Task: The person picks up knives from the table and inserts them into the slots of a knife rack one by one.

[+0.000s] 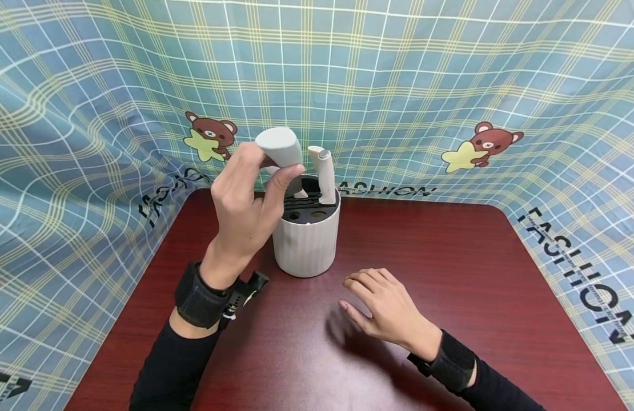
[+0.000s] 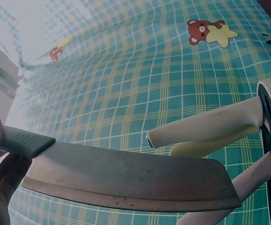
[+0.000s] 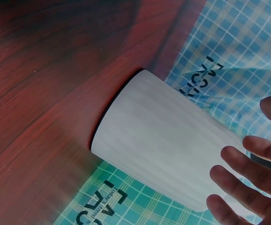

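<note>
My left hand [image 1: 245, 208] grips a cleaver by its light grey handle [image 1: 282, 146], raised over the left side of a white ribbed knife holder [image 1: 305, 248]. The left wrist view shows the cleaver's whole broad blade [image 2: 130, 176], its square end outside the holder and just short of its top. White handles [image 1: 325, 177] of other utensils stick up from the holder's dark slotted top. My right hand [image 1: 386, 308] hovers above the table to the right of the holder's front, fingers loosely spread and holding nothing.
The holder stands on a dark red wood-grain table [image 1: 425, 245] toward its back edge. Behind and at both sides hangs a blue-green checked cloth [image 1: 378, 103] with printed bears and lettering. In the holder's top, round holes [image 1: 318, 214] lie in front of the slots.
</note>
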`<state>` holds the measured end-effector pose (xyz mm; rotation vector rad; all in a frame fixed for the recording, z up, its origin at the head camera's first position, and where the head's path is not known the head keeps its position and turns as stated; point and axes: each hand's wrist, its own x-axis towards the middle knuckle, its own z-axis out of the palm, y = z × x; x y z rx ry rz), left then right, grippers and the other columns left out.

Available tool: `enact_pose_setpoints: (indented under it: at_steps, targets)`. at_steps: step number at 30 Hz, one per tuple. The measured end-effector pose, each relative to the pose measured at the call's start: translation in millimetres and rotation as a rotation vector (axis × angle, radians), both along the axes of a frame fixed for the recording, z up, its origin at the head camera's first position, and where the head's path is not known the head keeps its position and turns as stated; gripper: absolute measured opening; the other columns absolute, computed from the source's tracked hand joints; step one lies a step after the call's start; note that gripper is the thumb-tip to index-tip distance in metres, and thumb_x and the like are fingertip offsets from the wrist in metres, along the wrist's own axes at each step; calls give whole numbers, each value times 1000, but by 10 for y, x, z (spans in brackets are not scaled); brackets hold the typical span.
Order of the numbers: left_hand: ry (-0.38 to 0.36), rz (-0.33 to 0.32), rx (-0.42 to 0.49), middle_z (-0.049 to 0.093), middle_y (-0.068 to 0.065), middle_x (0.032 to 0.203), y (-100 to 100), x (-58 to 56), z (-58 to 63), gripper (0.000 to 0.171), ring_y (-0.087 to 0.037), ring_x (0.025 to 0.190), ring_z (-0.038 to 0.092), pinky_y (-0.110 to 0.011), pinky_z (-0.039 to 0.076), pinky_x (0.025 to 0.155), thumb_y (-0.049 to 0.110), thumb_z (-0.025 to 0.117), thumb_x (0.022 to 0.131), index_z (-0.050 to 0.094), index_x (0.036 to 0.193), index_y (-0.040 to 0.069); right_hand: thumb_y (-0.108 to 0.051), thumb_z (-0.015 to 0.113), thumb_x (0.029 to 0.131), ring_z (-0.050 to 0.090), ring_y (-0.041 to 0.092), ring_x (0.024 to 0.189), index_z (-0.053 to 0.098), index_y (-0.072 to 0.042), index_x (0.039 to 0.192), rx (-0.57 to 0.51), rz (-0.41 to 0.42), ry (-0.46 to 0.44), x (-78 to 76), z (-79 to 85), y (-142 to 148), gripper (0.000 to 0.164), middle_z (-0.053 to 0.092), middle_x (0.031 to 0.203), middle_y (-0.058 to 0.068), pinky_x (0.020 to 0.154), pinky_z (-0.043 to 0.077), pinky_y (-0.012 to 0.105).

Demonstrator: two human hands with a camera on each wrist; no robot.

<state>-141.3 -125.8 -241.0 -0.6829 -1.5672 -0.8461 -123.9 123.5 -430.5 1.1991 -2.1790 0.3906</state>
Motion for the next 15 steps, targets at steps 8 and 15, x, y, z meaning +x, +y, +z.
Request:
enact_pose_setpoints:
  at_steps: [8,15]
  targets:
    - [-46,-48,7,68,-19,90,3,-85,-19,35,-28,85,68,-35,59,80,28,66,99,65,108,-6,-38,63,95,66,20,96,70,-12,107,-3,-5,2,3,8,27,29,71,104,-1,83,52,37]
    - [-100,-86,14,69,-20,93,12,-172,-58,33,-30,87,71,-35,61,84,21,69,97,65,115,-6,-40,59,98,66,19,96,70,-13,107,-8,-18,1,5,6,52,30,71,103,-2,82,52,37]
